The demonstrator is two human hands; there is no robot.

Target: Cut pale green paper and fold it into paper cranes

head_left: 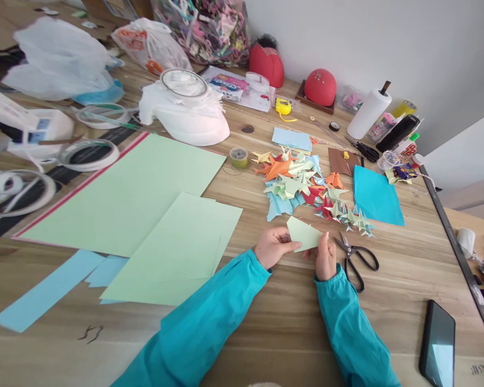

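Observation:
A small piece of pale green paper, with an angled outline, is held up between both hands over the table. My left hand pinches its left side between thumb and fingers. On the right edge, my right hand grips it, some of its fingers hidden behind the paper. Just beyond lies a heap of folded paper shapes in green, orange, blue, red and yellow. Black-handled scissors rest right of my right hand, blades slightly apart. Large pale green sheets lie to the left.
Blue paper strips lie at the left front. A spool of line stands beside the heap, a bright blue sheet to its right. A phone lies near the right edge. Plastic bags and tape rolls crowd the left back.

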